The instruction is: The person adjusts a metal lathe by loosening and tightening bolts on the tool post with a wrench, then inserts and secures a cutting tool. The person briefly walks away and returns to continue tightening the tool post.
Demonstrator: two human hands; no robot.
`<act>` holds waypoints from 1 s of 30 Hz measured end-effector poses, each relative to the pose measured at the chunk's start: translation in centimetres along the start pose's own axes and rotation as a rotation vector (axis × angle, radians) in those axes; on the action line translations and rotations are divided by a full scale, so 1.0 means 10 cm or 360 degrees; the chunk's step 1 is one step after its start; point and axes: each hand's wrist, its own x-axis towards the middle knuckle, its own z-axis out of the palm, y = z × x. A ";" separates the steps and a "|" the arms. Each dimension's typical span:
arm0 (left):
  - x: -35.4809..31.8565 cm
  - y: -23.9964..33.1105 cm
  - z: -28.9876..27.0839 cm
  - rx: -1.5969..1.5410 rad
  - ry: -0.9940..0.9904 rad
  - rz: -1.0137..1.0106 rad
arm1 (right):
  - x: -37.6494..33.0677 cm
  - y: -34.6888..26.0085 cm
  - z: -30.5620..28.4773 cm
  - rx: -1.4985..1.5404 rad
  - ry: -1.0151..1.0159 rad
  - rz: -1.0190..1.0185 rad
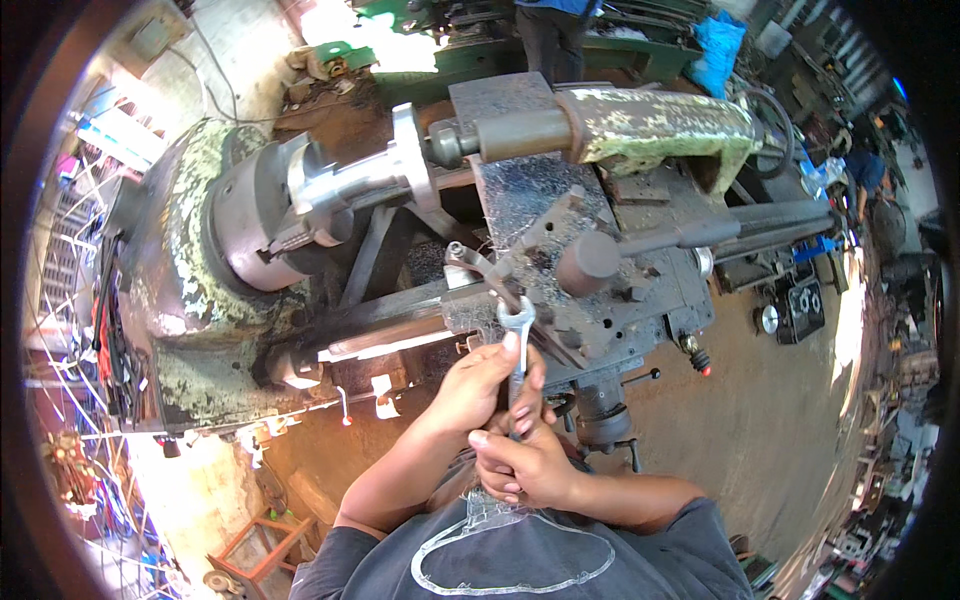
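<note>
Gripped by both hands, left hand (478,385) above right hand (525,462), a silver open-ended steel spanner (517,350) is held upright. Its jaw is raised toward the worn grey lathe carriage (600,300), beside the black tool-post lever (640,245).

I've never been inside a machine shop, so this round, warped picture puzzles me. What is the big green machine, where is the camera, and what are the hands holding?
The camera sits on the person's head and looks down, and its wide lens bends the edges. The big machine is a worn green lathe. Its chuck grips a shiny metal workpiece. Both hands hold one wrench upright, its open end on top: the left hand higher up, the right hand lower. Behind the wrench is the lathe's tool post. Another person stands at the far end.
</note>
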 end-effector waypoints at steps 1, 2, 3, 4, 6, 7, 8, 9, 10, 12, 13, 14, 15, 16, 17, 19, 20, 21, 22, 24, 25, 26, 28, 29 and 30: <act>0.03 -0.01 -0.01 0.0005 -0.0044 -0.0028 | 0.00 0.00 0.01 0.0061 0.0020 -0.0027; 0.06 -0.01 -0.02 0.0044 -0.0075 -0.0049 | 0.00 0.00 0.02 0.0056 0.0021 -0.0029; 0.09 -0.01 -0.03 0.0001 -0.0155 -0.0094 | 0.00 0.01 0.04 0.0051 0.0013 -0.0051; 0.10 0.01 -0.04 0.0008 -0.0191 -0.0105 | 0.01 0.01 0.06 0.0064 -0.0021 -0.0100; 0.14 0.05 -0.05 0.0086 -0.0212 -0.0130 | 0.04 0.02 0.08 0.0074 0.0052 -0.0097; 0.16 0.08 -0.06 0.0107 -0.0242 -0.0158 | 0.05 0.03 0.09 0.0095 0.0060 -0.0118; 0.17 0.11 -0.06 0.0036 -0.0205 -0.0214 | 0.08 0.03 0.09 0.0139 0.0099 -0.0119; 0.19 0.14 -0.07 0.0109 -0.0172 -0.0243 | 0.12 0.03 0.10 0.0185 0.0121 -0.0132; 0.21 0.17 -0.08 0.0152 -0.0160 -0.0279 | 0.15 0.04 0.11 0.0246 0.0167 -0.0160; 0.24 0.25 -0.11 0.0244 -0.0212 -0.0316 | 0.25 0.06 0.15 0.0249 0.0187 -0.0214; 0.26 0.30 -0.13 0.0301 -0.0244 -0.0352 | 0.30 0.09 0.19 0.0259 0.0188 -0.0254; 0.26 0.36 -0.15 0.0340 -0.0278 -0.0393 | 0.37 0.11 0.22 0.0276 0.0200 -0.0279; 0.26 0.42 -0.17 0.0373 -0.0312 -0.0453 | 0.44 0.13 0.26 0.0321 0.0166 -0.0324; 0.27 0.48 -0.19 0.0314 -0.0313 -0.0569 | 0.51 0.16 0.31 0.0391 0.0149 -0.0313; 0.27 0.55 -0.21 0.0357 -0.0330 -0.0608 | 0.59 0.17 0.34 0.0452 0.0138 -0.0306; 0.31 0.68 -0.25 0.0406 -0.0388 -0.0755 | 0.70 0.22 0.45 0.0528 0.0212 -0.0404; 0.31 0.71 -0.25 0.0426 -0.0397 -0.0787 | 0.71 0.21 0.45 0.0484 0.0169 -0.0386; 0.32 0.74 -0.24 0.0450 -0.0392 -0.0816 | 0.72 0.19 0.44 0.0436 0.0098 -0.0384; 0.32 0.76 -0.24 0.0429 -0.0418 -0.0830 | 0.74 0.18 0.43 0.0429 0.0102 -0.0371; 0.34 0.75 -0.23 0.0411 -0.0429 -0.0861 | 0.72 0.20 0.43 0.0422 0.0115 -0.0322; 0.34 0.75 -0.22 0.0418 -0.0435 -0.0852 | 0.71 0.20 0.43 0.0418 0.0107 -0.0286; 0.34 0.76 -0.22 0.0434 -0.0432 -0.0874 | 0.71 0.20 0.42 0.0410 0.0095 -0.0257; 0.37 0.80 -0.22 0.0429 -0.0441 -0.0965 | 0.76 0.22 0.45 0.0588 -0.0007 -0.0418; 0.38 0.80 -0.22 0.0435 -0.0461 -0.0982 | 0.76 0.23 0.45 0.0580 0.0045 -0.0377; 0.39 0.80 -0.23 0.0445 -0.0492 -0.0951 | 0.75 0.23 0.47 0.0578 0.0062 -0.0385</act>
